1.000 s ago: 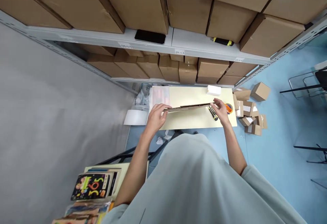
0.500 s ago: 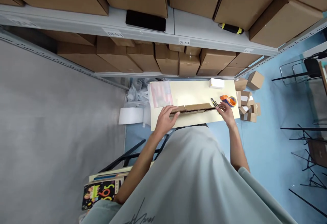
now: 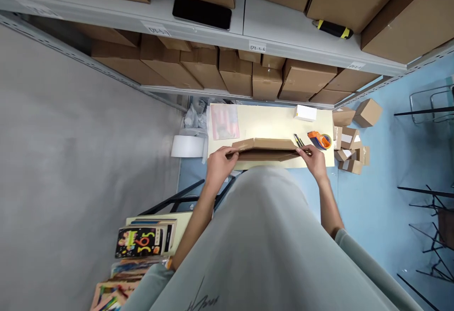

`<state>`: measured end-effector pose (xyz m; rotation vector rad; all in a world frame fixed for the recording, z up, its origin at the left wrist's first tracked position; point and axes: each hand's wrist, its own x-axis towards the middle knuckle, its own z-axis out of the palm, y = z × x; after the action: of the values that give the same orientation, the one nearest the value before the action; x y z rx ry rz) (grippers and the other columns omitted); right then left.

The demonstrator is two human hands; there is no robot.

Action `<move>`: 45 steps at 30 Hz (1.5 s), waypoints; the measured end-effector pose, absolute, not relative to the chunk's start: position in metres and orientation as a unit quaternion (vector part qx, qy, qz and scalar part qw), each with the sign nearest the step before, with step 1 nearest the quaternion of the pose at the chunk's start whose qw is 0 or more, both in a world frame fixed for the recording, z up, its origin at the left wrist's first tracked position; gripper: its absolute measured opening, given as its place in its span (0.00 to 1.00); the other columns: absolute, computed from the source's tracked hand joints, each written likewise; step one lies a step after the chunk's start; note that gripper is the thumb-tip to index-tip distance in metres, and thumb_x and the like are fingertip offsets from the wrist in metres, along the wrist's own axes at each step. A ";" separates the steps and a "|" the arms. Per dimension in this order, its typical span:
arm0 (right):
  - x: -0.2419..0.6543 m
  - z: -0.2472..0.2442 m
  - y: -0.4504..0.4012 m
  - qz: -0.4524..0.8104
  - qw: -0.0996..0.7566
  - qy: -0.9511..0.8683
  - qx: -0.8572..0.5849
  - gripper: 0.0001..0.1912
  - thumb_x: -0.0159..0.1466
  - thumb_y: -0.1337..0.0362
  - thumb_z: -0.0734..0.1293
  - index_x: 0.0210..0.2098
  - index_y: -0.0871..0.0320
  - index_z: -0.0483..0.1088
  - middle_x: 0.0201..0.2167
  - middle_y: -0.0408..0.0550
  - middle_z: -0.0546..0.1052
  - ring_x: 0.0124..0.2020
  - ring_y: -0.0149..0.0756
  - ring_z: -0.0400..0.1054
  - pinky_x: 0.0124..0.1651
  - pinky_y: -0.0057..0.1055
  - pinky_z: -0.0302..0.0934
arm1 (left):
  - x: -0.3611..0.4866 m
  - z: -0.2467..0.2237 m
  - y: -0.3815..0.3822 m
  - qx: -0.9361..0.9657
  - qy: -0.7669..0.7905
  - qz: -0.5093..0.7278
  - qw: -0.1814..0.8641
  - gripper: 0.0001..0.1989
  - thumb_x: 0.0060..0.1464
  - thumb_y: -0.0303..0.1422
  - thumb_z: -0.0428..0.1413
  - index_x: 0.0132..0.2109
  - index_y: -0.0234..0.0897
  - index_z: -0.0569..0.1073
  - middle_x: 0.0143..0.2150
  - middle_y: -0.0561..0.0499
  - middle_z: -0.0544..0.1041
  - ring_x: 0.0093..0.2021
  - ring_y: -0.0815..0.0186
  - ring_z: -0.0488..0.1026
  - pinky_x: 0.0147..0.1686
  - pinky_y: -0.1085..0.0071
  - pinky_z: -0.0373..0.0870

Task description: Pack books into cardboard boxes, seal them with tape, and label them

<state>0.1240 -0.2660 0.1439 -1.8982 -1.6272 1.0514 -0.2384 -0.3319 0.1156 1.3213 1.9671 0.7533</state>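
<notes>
Between my two hands is a brown cardboard box (image 3: 264,144), partly flattened, with a dark gap along its middle. My left hand (image 3: 220,162) pinches its left end, thumb in front and fingers behind. At the opposite end, my right hand (image 3: 314,159) is closed on the right corner. The box is held over the front part of the pale yellow table (image 3: 266,119). Just beyond my right hand lie a utility knife (image 3: 298,140) and an orange tape dispenser (image 3: 318,139) with a roll of tape.
A pink-and-white packet (image 3: 224,121) and a small white box (image 3: 305,113) lie on the table. Shelves (image 3: 283,48) of cartons stand ahead. Small cartons (image 3: 351,138) are piled on the floor at right. Books (image 3: 140,241) sit at lower left, near a white roll (image 3: 187,146).
The cardboard box has opened wider, from a thin folded strip to a shape with a visible gap. My left hand has shifted slightly left, and the camera view has tilted a little.
</notes>
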 end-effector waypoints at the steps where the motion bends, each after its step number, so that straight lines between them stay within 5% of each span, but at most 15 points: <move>1: 0.123 0.149 -0.264 0.371 0.219 -0.597 -0.676 0.35 0.66 0.27 0.70 0.41 0.54 0.82 0.42 0.56 0.87 0.42 0.50 0.82 0.52 0.45 0.75 | -0.237 0.123 -0.333 0.497 0.757 0.296 0.304 0.09 0.61 0.37 0.61 0.43 0.45 0.87 0.48 0.48 0.89 0.49 0.52 0.86 0.53 0.57 0.82; 7: 0.107 0.163 -0.249 0.357 0.229 -0.633 -0.648 0.29 0.75 0.35 0.65 0.43 0.53 0.82 0.41 0.56 0.87 0.43 0.53 0.83 0.53 0.47 0.76 | -0.212 0.153 -0.330 0.408 0.825 0.319 0.225 0.17 0.67 0.46 0.59 0.51 0.40 0.83 0.44 0.47 0.88 0.37 0.58 0.83 0.40 0.65 0.77; 10: 0.097 0.149 -0.241 0.380 0.239 -0.635 -0.629 0.27 0.75 0.38 0.65 0.54 0.54 0.80 0.51 0.59 0.85 0.52 0.54 0.82 0.58 0.50 0.77 | -0.200 0.144 -0.324 0.385 0.831 0.333 0.222 0.17 0.67 0.45 0.57 0.52 0.39 0.80 0.46 0.46 0.87 0.34 0.61 0.81 0.35 0.68 0.74; 14: 0.103 0.124 -0.240 0.423 0.247 -0.603 -0.630 0.40 0.68 0.37 0.71 0.69 0.56 0.70 0.67 0.65 0.76 0.62 0.56 0.77 0.57 0.50 0.79 | -0.197 0.123 -0.324 0.365 0.849 0.329 0.194 0.16 0.66 0.44 0.56 0.52 0.38 0.79 0.47 0.45 0.86 0.39 0.59 0.82 0.41 0.66 0.76; 16: 0.114 0.117 -0.245 0.429 0.211 -0.593 -0.647 0.39 0.67 0.37 0.72 0.66 0.56 0.71 0.63 0.64 0.79 0.55 0.53 0.80 0.52 0.47 0.79 | -0.200 0.116 -0.327 0.351 0.857 0.324 0.194 0.17 0.66 0.43 0.56 0.53 0.38 0.79 0.45 0.45 0.86 0.39 0.58 0.82 0.43 0.65 0.76; 18: 0.125 0.117 -0.251 0.423 0.143 -0.604 -0.660 0.28 0.67 0.40 0.71 0.55 0.55 0.76 0.49 0.57 0.85 0.40 0.48 0.81 0.45 0.43 0.77 | -0.204 0.114 -0.331 0.340 0.860 0.326 0.199 0.17 0.65 0.44 0.57 0.53 0.37 0.79 0.44 0.45 0.86 0.39 0.59 0.81 0.44 0.65 0.76; 22: 0.133 0.132 -0.264 0.385 0.063 -0.656 -0.646 0.15 0.70 0.48 0.67 0.32 0.50 0.70 0.23 0.45 0.76 0.25 0.43 0.72 0.35 0.37 0.66 | -0.203 0.116 -0.335 0.356 0.843 0.339 0.218 0.18 0.66 0.44 0.58 0.53 0.38 0.79 0.47 0.44 0.87 0.41 0.59 0.82 0.46 0.65 0.77; 27: 0.120 0.143 -0.268 0.297 0.129 -0.675 -0.663 0.13 0.73 0.51 0.64 0.40 0.52 0.73 0.32 0.49 0.81 0.30 0.43 0.76 0.36 0.35 0.64 | -0.189 0.115 -0.330 0.410 0.815 0.340 0.228 0.18 0.69 0.45 0.57 0.56 0.39 0.78 0.52 0.44 0.85 0.43 0.60 0.83 0.46 0.64 0.79; 33: 0.113 0.129 -0.250 0.241 0.156 -0.690 -0.664 0.22 0.78 0.48 0.58 0.54 0.56 0.75 0.48 0.59 0.83 0.38 0.47 0.77 0.40 0.37 0.68 | -0.171 0.115 -0.319 0.476 0.785 0.331 0.216 0.17 0.72 0.41 0.56 0.59 0.40 0.80 0.55 0.42 0.83 0.45 0.59 0.82 0.46 0.64 0.80; 39: 0.114 0.135 -0.236 0.301 0.119 -0.705 -0.631 0.23 0.78 0.45 0.63 0.59 0.55 0.77 0.42 0.53 0.83 0.38 0.46 0.79 0.46 0.38 0.70 | -0.170 0.120 -0.315 0.519 0.772 0.304 0.208 0.20 0.73 0.43 0.56 0.65 0.41 0.79 0.58 0.42 0.82 0.37 0.63 0.80 0.46 0.64 0.78; 45: 0.117 0.139 -0.232 0.403 0.095 -0.735 -0.537 0.25 0.73 0.41 0.71 0.58 0.51 0.82 0.54 0.54 0.82 0.50 0.48 0.80 0.59 0.43 0.73 | -0.182 0.115 -0.318 0.634 0.659 0.274 0.298 0.27 0.66 0.51 0.65 0.65 0.44 0.80 0.62 0.40 0.82 0.65 0.48 0.76 0.67 0.52 0.75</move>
<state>0.1173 -0.2323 0.1391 -1.5922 -2.1781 1.1956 -0.1820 -0.3178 0.1151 1.6858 1.7512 0.7272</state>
